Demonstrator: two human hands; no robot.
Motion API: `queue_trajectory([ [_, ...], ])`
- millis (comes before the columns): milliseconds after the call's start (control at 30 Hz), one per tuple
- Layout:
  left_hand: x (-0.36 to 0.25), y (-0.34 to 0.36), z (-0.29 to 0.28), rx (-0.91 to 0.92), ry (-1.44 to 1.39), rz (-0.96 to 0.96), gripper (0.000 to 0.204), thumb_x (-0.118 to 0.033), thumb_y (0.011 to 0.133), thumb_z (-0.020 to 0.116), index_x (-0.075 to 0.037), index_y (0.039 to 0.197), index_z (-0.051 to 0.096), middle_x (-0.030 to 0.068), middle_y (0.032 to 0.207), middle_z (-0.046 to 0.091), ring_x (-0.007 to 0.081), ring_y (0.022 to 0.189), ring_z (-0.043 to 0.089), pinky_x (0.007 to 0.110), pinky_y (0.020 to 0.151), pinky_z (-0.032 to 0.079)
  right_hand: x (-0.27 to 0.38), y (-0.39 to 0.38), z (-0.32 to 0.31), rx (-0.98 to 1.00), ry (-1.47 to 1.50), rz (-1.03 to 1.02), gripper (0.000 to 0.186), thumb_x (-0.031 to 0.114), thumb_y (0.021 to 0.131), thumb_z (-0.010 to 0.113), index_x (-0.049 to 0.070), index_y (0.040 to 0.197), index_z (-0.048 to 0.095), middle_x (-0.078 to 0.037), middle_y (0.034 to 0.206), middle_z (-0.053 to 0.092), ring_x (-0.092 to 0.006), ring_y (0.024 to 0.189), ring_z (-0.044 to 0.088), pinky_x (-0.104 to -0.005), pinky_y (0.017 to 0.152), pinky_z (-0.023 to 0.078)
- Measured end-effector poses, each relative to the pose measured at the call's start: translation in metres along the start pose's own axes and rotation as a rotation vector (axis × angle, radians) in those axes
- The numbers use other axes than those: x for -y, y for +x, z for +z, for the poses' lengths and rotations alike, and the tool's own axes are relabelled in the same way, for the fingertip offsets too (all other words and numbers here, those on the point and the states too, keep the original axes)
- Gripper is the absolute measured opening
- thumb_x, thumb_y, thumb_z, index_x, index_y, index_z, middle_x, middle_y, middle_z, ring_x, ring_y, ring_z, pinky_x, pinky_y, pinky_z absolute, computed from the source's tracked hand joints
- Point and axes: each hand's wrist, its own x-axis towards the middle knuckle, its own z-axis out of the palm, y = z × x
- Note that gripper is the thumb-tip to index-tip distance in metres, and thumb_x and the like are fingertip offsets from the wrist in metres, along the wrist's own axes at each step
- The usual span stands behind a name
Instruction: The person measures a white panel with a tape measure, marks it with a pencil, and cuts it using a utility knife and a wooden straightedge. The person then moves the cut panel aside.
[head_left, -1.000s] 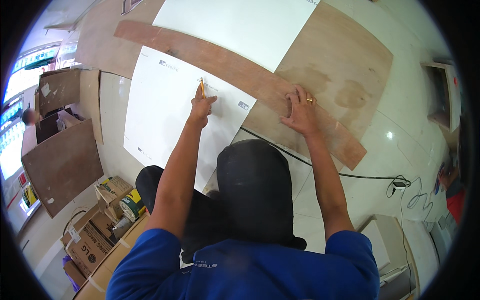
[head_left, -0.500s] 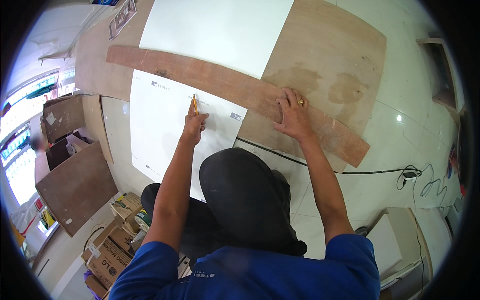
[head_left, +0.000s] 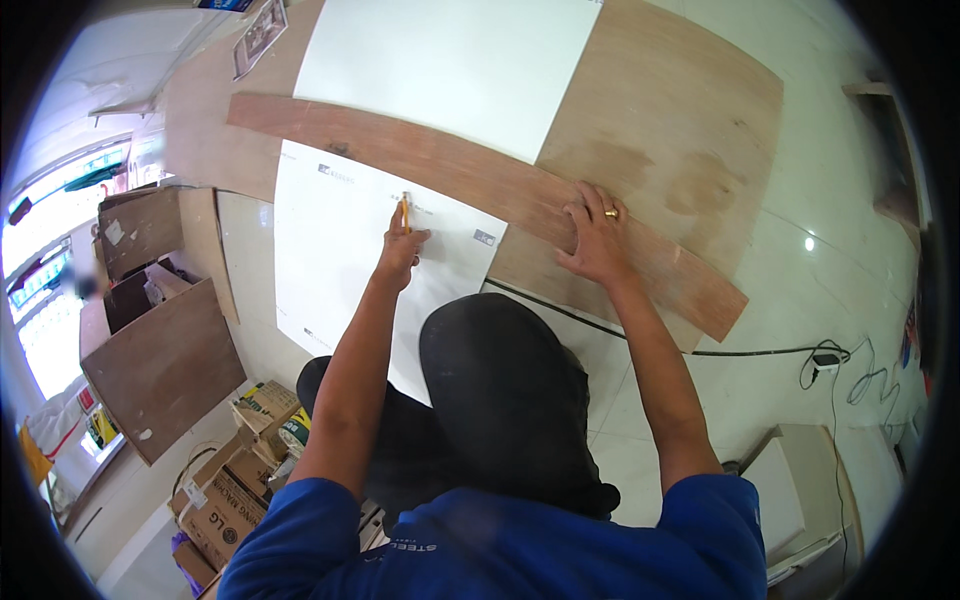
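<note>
My left hand (head_left: 401, 252) is closed around a yellow pencil (head_left: 406, 215), whose upper end points away from me over a white sheet (head_left: 340, 260) with small grey printed marks. Across the sheet's far edge runs a long reddish-brown wooden strip (head_left: 450, 165), slanting down to the right. My right hand (head_left: 600, 240) grips this strip right of the sheet, fingers bent over it and thumb by its near side. Beyond the strip, more white sheet (head_left: 440, 70) shows, lying on a large brown wooden board (head_left: 670, 120).
A black cable (head_left: 560, 312) runs past my knee to a white power adapter (head_left: 826, 361) on the tiled floor. Brown wooden panels (head_left: 165, 370) stand at the left, with cardboard boxes (head_left: 225, 510) nearer me. A pale cabinet piece (head_left: 780, 490) is at the lower right.
The whole view has shifted slightly, so the scene sits a little further right. Both hands keep nearly the same places, on the pencil and on the wooden strip.
</note>
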Motion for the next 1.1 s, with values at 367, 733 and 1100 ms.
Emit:
queue_trajectory([
  [367,-0.033,0.013,-0.062,-0.005,0.296,-0.335,0.065,-0.060,0.093,0.066,0.001,0.117,0.065,0.0050,0.084,0.056,0.0120,0.058,0.043,0.030,0.048,0.035,0.001,-0.002,0.018,-0.022,-0.146,0.000,0.063,0.043,0.069,0.085,0.013,0.119,0.062,-0.016,0.153,0.042,-0.0362,0.140,0.038,-0.0591,0.115,0.027],
  [733,-0.091,0.014,-0.134,-0.138,-0.029,-0.076,0.051,-0.039,0.094,0.074,0.001,0.124,0.061,0.0105,0.101,0.066,0.0090,0.058,0.043,0.026,0.045,0.033,-0.005,0.011,0.031,-0.319,-0.295,-0.110,0.038,0.028,0.101,0.053,0.004,0.130,0.060,-0.017,0.143,0.054,-0.0333,0.132,0.051,-0.0525,0.111,0.036],
  [1100,-0.077,0.154,-0.059,-0.516,-0.036,-0.149,0.078,-0.037,0.082,0.088,0.002,0.129,0.039,0.0095,0.086,0.055,0.0144,0.061,0.051,0.033,0.046,0.043,-0.014,0.009,0.030,0.072,-0.438,-0.053,0.059,0.037,0.101,0.046,-0.004,0.142,0.047,-0.018,0.151,0.047,-0.0369,0.137,0.045,-0.0528,0.113,0.035],
])
